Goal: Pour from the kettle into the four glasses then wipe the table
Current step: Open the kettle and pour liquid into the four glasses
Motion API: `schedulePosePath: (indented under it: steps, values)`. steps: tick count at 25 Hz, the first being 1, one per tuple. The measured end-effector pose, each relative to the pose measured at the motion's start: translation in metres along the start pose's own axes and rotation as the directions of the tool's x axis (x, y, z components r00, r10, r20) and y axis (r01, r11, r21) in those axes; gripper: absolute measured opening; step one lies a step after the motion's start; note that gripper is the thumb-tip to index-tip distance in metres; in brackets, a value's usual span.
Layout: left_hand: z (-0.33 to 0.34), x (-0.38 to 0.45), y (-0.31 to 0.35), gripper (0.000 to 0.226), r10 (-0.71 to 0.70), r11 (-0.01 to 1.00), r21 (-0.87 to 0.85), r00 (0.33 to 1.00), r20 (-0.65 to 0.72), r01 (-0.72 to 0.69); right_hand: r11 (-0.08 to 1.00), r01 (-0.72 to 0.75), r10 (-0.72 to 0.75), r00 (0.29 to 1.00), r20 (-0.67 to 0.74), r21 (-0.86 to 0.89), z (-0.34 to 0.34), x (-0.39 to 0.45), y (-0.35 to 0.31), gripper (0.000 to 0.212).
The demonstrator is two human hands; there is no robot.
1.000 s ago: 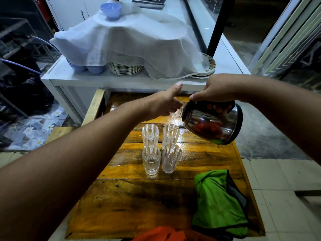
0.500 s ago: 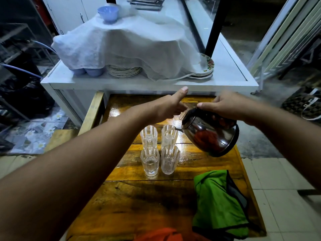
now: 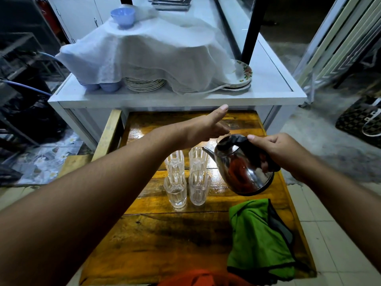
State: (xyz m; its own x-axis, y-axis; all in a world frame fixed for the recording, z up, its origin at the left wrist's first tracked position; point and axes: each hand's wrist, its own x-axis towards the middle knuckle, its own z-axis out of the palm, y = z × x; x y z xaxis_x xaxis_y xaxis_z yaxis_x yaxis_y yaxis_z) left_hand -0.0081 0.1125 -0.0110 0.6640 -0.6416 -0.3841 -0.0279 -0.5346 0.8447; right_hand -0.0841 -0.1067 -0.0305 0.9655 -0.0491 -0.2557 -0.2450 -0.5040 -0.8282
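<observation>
Several clear ribbed glasses (image 3: 186, 174) stand in a tight square on the wet wooden table (image 3: 165, 244). My right hand (image 3: 274, 153) grips the black handle of a steel kettle (image 3: 243, 172), held just right of the glasses, spout pointing left at the far right glass. The kettle is tilted only a little and no stream shows. My left hand (image 3: 204, 126) hovers above and behind the glasses, fingers stretched out by the kettle's lid, holding nothing. A green cloth (image 3: 257, 238) lies on the table's near right part.
A white counter (image 3: 268, 87) stands just beyond the table, carrying stacked plates (image 3: 144, 83) and bowls under a white cloth (image 3: 148, 50). A blue bowl (image 3: 123, 15) sits on top. Something orange (image 3: 195, 278) shows at the table's near edge. Tiled floor lies to the right.
The kettle has come down and tipped back towards upright, and the stream into the far right glass has stopped. My left hand opened and lifted off the lid.
</observation>
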Motion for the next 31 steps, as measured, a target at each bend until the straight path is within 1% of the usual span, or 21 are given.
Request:
schedulePosePath:
  steps: [4, 7, 10, 12, 15, 17, 19, 24, 26, 31]
  values:
    - [-0.002, -0.002, 0.008, 0.091, 0.046, 0.999, -0.018, 0.998, 0.044, -0.046, 0.993, 0.056, -0.052, 0.998, -0.045, 0.102, -0.005, -0.005, 0.012, 0.056]
    - [-0.002, -0.004, 0.013, 0.097, 0.072, 0.997, -0.028, 0.995, 0.074, -0.070, 0.988, 0.084, -0.076, 0.995, -0.063, 0.133, -0.008, -0.012, 0.017, 0.056]
    - [-0.002, -0.010, 0.011, 0.098, 0.087, 0.996, -0.044, 0.993, 0.078, -0.083, 0.986, 0.087, -0.082, 0.996, -0.040, 0.142, -0.011, -0.017, 0.016, 0.056]
    - [-0.001, -0.017, 0.006, 0.097, 0.087, 0.995, -0.057, 0.992, 0.093, -0.082, 0.990, 0.064, -0.065, 0.998, 0.007, 0.126, -0.012, -0.021, 0.013, 0.055]
    - [0.004, -0.026, -0.006, 0.098, 0.055, 0.995, -0.094, 0.989, 0.138, -0.043, 0.998, 0.017, -0.022, 0.996, 0.088, 0.059, -0.012, -0.027, 0.012, 0.057]
    - [0.008, -0.032, -0.015, 0.096, 0.040, 0.996, -0.085, 0.984, 0.175, -0.025, 1.000, -0.021, 0.019, 0.990, 0.136, 0.011, -0.009, -0.030, 0.007, 0.058]
    - [0.011, -0.036, -0.024, 0.094, 0.032, 0.995, -0.095, 0.980, 0.197, -0.014, 0.998, -0.044, 0.053, 0.983, 0.178, -0.051, -0.005, -0.032, -0.002, 0.050]
    - [0.013, -0.042, -0.035, 0.094, -0.046, 0.974, -0.209, 0.982, 0.183, 0.084, 0.966, -0.075, 0.134, 0.964, 0.228, -0.247, -0.001, -0.022, -0.025, 0.050]
    - [0.012, -0.043, -0.039, 0.096, -0.058, 0.968, -0.229, 0.983, 0.175, 0.098, 0.944, -0.072, 0.156, 0.957, 0.244, -0.321, 0.000, -0.018, -0.035, 0.052]
    - [0.005, -0.045, -0.046, 0.101, -0.057, 0.962, -0.254, 0.987, 0.152, 0.095, 0.898, -0.067, 0.204, 0.939, 0.277, -0.434, 0.002, -0.008, -0.061, 0.058]
